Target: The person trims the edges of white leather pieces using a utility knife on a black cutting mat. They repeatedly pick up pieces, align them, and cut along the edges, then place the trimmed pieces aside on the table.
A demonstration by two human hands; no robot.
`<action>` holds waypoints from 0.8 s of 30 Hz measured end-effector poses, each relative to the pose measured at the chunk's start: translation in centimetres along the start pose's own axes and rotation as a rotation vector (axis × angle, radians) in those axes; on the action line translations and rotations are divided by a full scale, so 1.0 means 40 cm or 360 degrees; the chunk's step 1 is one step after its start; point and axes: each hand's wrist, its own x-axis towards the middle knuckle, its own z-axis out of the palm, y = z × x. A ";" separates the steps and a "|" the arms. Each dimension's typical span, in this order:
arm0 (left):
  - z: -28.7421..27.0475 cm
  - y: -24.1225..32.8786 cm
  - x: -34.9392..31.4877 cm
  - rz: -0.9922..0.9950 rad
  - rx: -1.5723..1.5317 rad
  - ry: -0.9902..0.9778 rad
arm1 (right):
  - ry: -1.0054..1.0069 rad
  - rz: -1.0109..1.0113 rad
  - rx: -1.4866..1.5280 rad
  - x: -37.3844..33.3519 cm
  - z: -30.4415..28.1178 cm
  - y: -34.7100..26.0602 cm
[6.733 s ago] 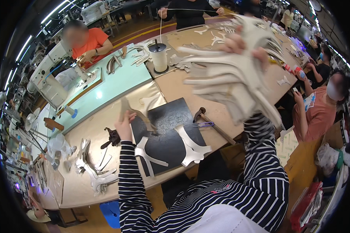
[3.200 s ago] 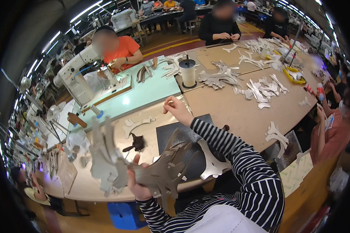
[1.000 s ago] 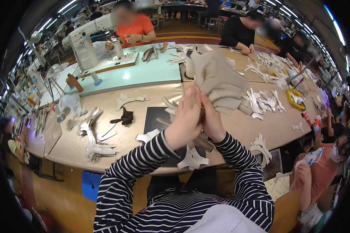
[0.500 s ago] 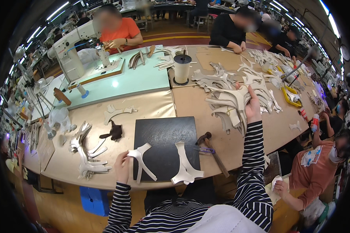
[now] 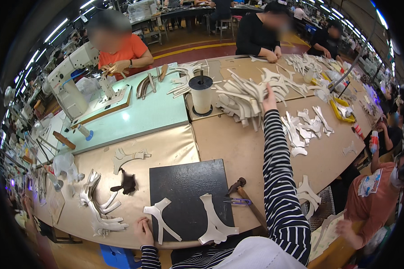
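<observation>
My right hand (image 5: 269,97) is stretched far across the table, with its fingers on a heap of cream cut-out pieces (image 5: 243,97) beside a large white thread spool (image 5: 201,94). Whether it grips one of them I cannot tell. My left hand (image 5: 143,229) rests at the near table edge, touching the end of a white Y-shaped cut-out (image 5: 160,216) that lies on a black cutting mat (image 5: 188,193). A second white cut-out (image 5: 214,221) lies on the mat to its right.
A hammer (image 5: 247,201) and small scissors (image 5: 235,201) lie right of the mat. A pile of white pieces (image 5: 99,210) sits at the left, and a dark scrap (image 5: 126,183) near it. Across the table are a sewing machine (image 5: 74,85) and a person in orange (image 5: 119,49). Other workers sit around.
My right arm has reached further out onto the heap of pieces. My left hand stays at the near edge by the mat. One second ago both hands were together, holding a beige piece.
</observation>
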 end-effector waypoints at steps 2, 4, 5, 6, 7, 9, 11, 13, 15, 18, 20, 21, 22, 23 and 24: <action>0.001 0.005 0.001 0.0019 -0.0008 0.0016 | 0.0517 0.0766 0.0421 0.029 -0.045 0.068; 0.004 0.005 -0.002 0.0007 -0.0038 0.0033 | 0.0743 0.0703 0.0376 0.037 -0.078 0.108; 0.005 0.004 -0.004 0.0004 -0.0042 0.0027 | 0.0662 0.0659 0.0254 0.035 -0.090 0.114; 0.007 0.002 -0.005 0.0009 -0.0042 0.0028 | 0.0545 0.0725 0.0266 0.029 -0.100 0.108; 0.007 -0.001 -0.005 0.0031 -0.0038 0.0035 | 0.0556 0.0789 0.0225 0.022 -0.105 0.093; 0.007 -0.006 -0.005 0.0004 -0.0007 0.0006 | 0.0651 0.0897 0.0127 0.002 -0.099 0.046; 0.005 -0.012 -0.001 0.0055 0.0008 -0.0003 | 0.0619 0.0744 -0.0094 -0.037 -0.079 -0.023; 0.005 -0.019 0.000 0.0033 0.0010 -0.0028 | 0.0467 0.0639 -0.0002 -0.084 -0.038 -0.128; 0.006 -0.026 0.000 0.0058 0.0045 -0.0028 | 0.0049 0.0594 0.0261 -0.152 0.025 -0.283; 0.013 -0.040 0.000 0.0108 0.0041 -0.0014 | -0.0920 0.0378 0.0230 -0.348 0.153 -0.567; 0.019 -0.051 0.000 0.0102 0.0034 -0.0015 | -0.1333 -0.0046 -0.0225 -0.542 0.254 -0.719; 0.023 -0.054 0.000 0.0091 -0.0045 0.0021 | -0.1503 -0.0194 -0.0490 -0.650 0.301 -0.779; 0.024 -0.057 0.001 0.0050 -0.0140 0.0094 | -0.1759 -0.0410 -0.0692 -0.761 0.344 -0.815; 0.024 -0.057 0.008 -0.0148 -0.0395 0.0089 | -0.1947 -0.0432 -0.1109 -0.866 0.382 -0.835; 0.020 -0.055 0.010 -0.0224 -0.0548 0.0139 | -0.2216 -0.0500 -0.1360 -0.951 0.417 -0.833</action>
